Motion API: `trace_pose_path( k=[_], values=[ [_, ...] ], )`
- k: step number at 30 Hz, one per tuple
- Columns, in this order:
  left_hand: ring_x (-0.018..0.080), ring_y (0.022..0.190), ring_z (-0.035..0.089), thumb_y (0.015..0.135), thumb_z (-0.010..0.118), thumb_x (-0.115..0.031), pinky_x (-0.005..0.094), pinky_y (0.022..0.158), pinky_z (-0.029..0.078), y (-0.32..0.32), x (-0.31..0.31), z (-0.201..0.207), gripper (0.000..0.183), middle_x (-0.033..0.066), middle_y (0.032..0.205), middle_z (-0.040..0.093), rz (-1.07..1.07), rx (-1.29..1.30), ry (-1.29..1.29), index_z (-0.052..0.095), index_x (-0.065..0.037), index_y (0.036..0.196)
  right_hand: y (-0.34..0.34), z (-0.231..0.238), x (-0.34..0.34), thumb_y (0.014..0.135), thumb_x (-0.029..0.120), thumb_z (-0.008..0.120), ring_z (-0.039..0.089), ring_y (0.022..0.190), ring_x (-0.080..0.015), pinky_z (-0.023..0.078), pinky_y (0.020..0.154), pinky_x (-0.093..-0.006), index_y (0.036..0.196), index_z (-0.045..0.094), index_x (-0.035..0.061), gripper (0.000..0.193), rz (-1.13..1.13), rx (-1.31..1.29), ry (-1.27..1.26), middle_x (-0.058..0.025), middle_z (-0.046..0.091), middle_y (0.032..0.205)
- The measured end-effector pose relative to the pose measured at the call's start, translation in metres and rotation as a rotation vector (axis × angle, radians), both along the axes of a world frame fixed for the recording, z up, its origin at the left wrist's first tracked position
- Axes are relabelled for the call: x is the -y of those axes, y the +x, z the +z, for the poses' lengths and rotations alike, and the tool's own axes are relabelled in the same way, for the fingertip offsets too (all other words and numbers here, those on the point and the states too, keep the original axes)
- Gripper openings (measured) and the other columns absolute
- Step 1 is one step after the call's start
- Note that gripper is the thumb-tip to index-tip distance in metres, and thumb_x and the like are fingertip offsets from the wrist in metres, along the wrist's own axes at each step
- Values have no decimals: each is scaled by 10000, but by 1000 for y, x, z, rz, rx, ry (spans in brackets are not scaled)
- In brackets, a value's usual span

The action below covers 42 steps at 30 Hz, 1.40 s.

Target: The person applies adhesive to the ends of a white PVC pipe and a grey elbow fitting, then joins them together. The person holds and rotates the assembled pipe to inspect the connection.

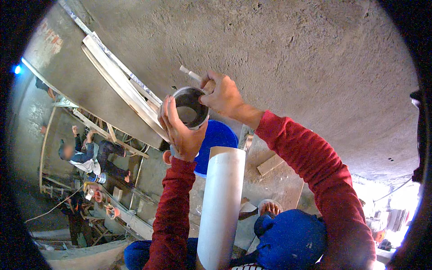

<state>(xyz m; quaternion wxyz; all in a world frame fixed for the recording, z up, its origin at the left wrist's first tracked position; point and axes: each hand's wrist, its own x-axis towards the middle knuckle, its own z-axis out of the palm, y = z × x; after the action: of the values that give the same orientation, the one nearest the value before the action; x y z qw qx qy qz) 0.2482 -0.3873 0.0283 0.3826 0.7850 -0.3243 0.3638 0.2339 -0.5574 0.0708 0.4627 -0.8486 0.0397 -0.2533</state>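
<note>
The left hand [182,128] grips a round grey cup with a dark inside [192,113], its fingers spread around the outer wall, probably so that the cup stays steady. Its mouth faces the wearer, which seems to leave the rim free for the right hand [222,96]. This hand has bent fingers at the rim; I cannot tell whether they grip the thin whitish rod [190,73] beside them. The cup looks smooth, with a paler round bottom. Below the hands is a wide blue round tub [220,137].
</note>
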Motion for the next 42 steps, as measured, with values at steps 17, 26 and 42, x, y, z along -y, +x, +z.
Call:
trace_pose_path(
  k=[17, 26, 42],
  values=[
    [357, 1302, 534, 605, 944, -293, 461, 1107, 421, 38, -10, 6, 1080, 193, 1383, 553, -430, -312, 230, 397, 9, 1487, -74, 20, 102, 922, 117, 697, 710, 745, -167, 570, 628, -309, 1125, 613, 0, 249, 97, -58, 306, -80, 696, 849],
    [446, 1294, 487, 611, 895, -146, 522, 1076, 428, 29, -21, 26, 1047, 227, 1373, 511, -110, -288, 640, 378, -110, 1521, -226, -22, 189, 826, 202, 760, 686, 887, -463, 539, 752, -535, 1193, 528, 34, 465, -20, -532, -546, -231, 701, 895],
    [478, 1272, 500, 591, 915, -119, 543, 1076, 427, 12, -21, 28, 1125, 253, 1365, 502, -41, -258, 761, 349, -179, 1561, -225, -165, 179, 851, 156, 745, 683, 916, -411, 554, 767, -498, 1208, 600, 55, 398, -149, -481, -602, -207, 650, 1063]
  ],
)
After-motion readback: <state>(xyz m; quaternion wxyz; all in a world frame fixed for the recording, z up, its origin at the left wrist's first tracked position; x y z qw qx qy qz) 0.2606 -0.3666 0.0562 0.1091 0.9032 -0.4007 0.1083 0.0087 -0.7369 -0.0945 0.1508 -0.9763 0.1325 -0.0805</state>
